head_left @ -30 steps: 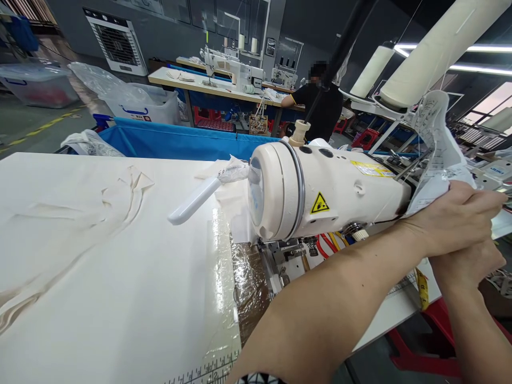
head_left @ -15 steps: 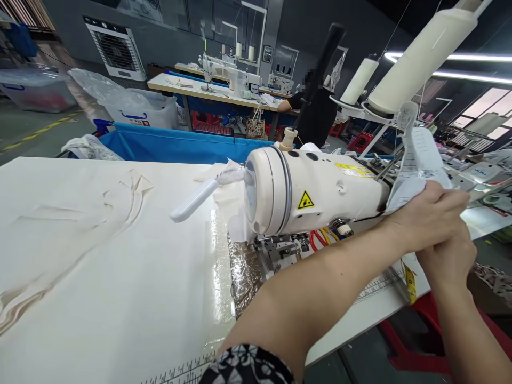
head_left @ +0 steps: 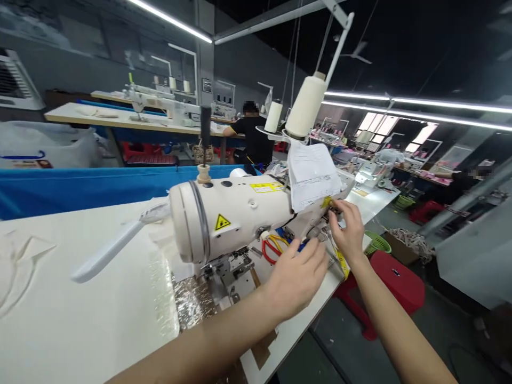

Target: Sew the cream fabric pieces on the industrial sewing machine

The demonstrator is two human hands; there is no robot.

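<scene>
From my end I count two bare hands right of centre, one left hand (head_left: 300, 277) and one right hand (head_left: 349, 229); one foreground sewing machine (head_left: 236, 210) mid-frame, bearing one warning triangle (head_left: 223, 222); two thread cones above, one large cone (head_left: 306, 106), one small cone (head_left: 274, 117); one tape measure (head_left: 342, 263) and one foreground red stool (head_left: 396, 280) lower right; one ceiling fan (head_left: 356, 54) upper right.

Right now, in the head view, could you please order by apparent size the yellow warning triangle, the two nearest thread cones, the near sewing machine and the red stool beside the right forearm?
1. Near sewing machine
2. Red stool
3. Taller thread cone
4. Shorter thread cone
5. Yellow warning triangle
</scene>
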